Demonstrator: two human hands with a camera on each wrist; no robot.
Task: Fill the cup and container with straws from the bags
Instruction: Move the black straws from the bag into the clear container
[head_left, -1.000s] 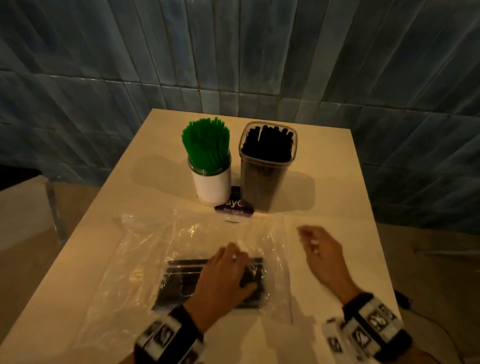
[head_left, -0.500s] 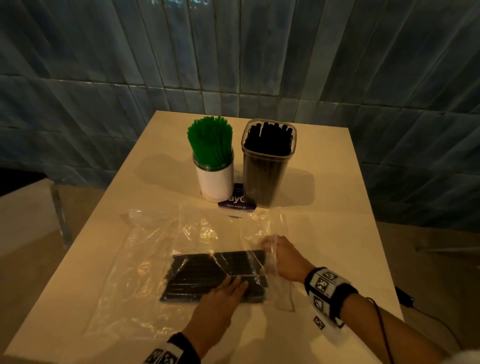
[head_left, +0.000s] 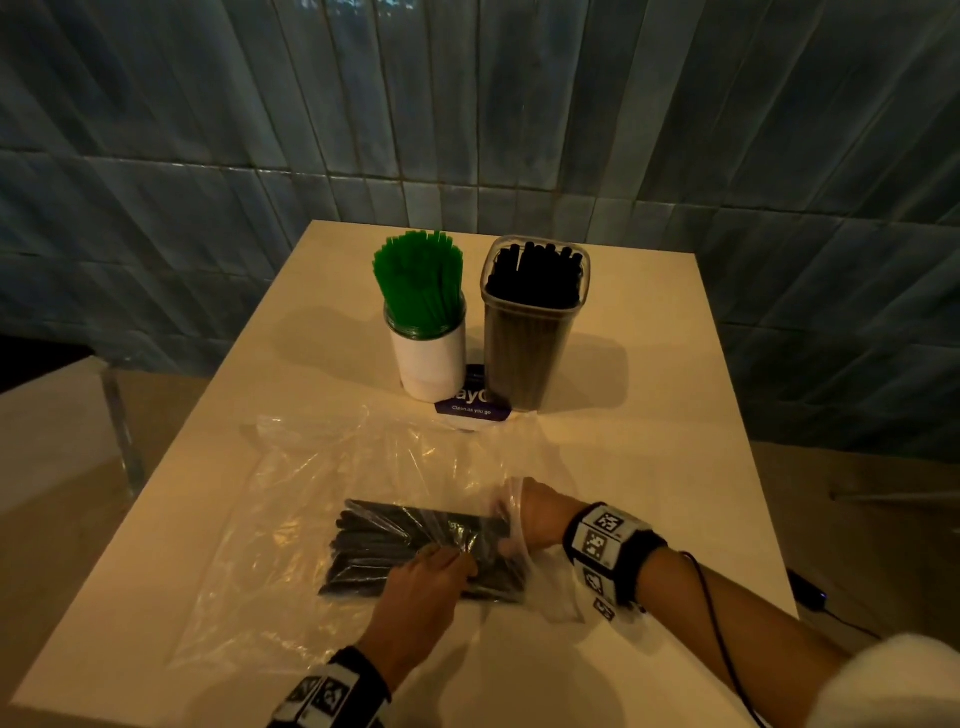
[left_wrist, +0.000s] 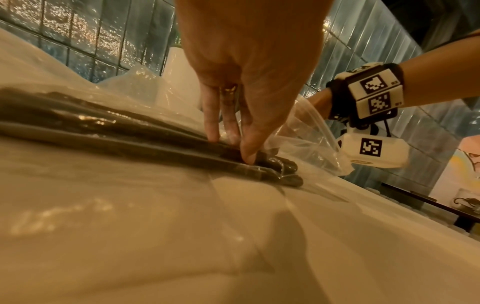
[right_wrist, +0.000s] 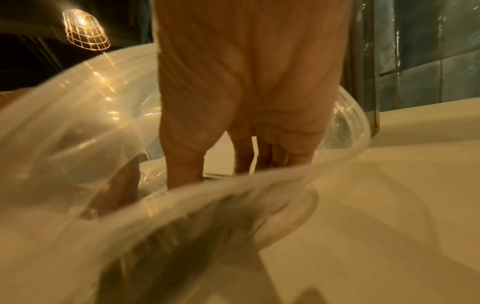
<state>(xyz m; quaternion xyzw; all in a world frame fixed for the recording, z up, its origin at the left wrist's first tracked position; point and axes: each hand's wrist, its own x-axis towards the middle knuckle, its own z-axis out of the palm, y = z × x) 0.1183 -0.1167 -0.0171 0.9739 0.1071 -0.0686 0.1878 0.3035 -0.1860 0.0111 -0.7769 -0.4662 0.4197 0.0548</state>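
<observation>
Head view gives me a pale table (head_left: 649, 467) pushed against a wall of dark blue-green tiles (head_left: 208, 130), all under dim warm light. At its far end I see a white cup (head_left: 434, 358) packed with green straws (head_left: 420, 278) and, just beside it, a clear container (head_left: 530, 353) filled with black straws (head_left: 537, 275); a purple card (head_left: 470, 408) lies at their feet. Nearer me a clear plastic bag (head_left: 291, 519) is spread flat with a bundle of black straws (head_left: 384, 545) inside. Compared with a second ago, my right hand (head_left: 540, 512), which then hovered clear of the bag, has gone into its open mouth, and my left hand (head_left: 421, 592) has slid toward the bundle's near right end. The left wrist view shows the left fingers (left_wrist: 249, 150) straight and together, pressing down on the bundle through the plastic. From the right wrist view the right hand sits inside the bag with film billowing round it; its fingers (right_wrist: 244, 162) point down toward the straws, but I cannot tell whether they grip anything.
</observation>
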